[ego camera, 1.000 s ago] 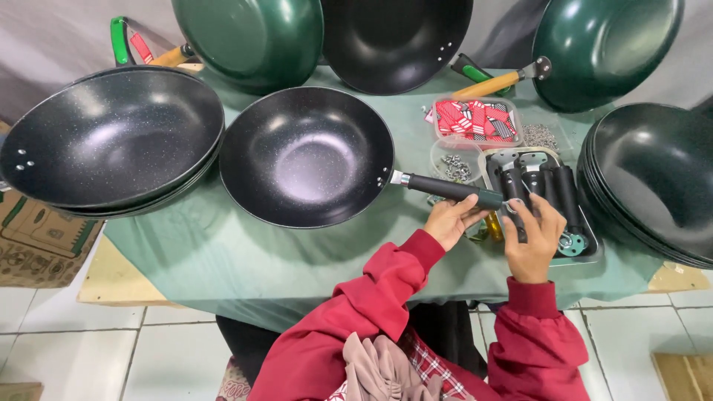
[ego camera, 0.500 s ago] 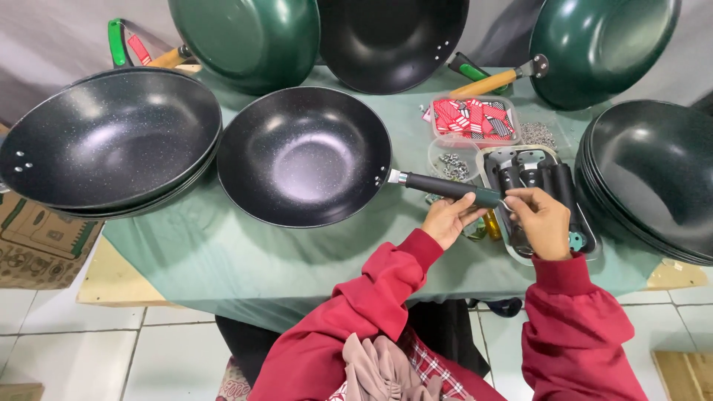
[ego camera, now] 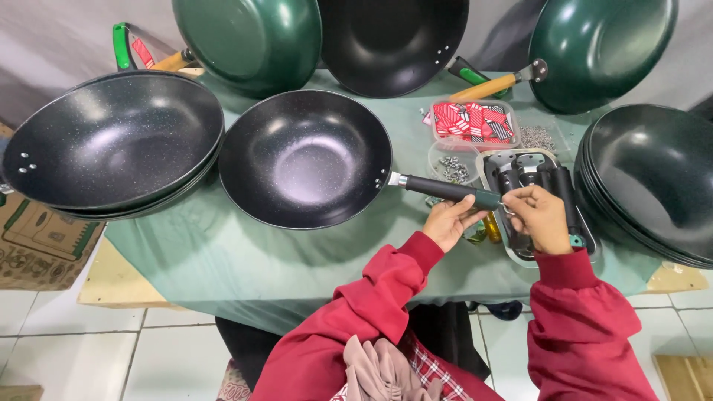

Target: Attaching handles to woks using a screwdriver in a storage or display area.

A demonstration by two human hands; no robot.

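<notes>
A black speckled wok [ego camera: 304, 160] lies on the green tablecloth, its dark handle [ego camera: 445, 190] pointing right. My left hand [ego camera: 449, 221] grips the end of that handle from below. My right hand [ego camera: 538, 215] is at the handle's green tip, fingers pinched on a small metal piece that is too small to identify. Under my right hand sits a metal tray [ego camera: 512, 249] holding several black handles [ego camera: 553, 178].
Stacked black woks stand at the left [ego camera: 111, 141] and right [ego camera: 653, 178]. Green woks [ego camera: 252, 37] lean at the back. A box of red tags [ego camera: 475, 122], a dish of screws [ego camera: 453, 167] and a cardboard box [ego camera: 37, 238] are nearby.
My right hand has come up off the tray of handles and moved left to the tip of the wok handle. My left hand keeps its grip.
</notes>
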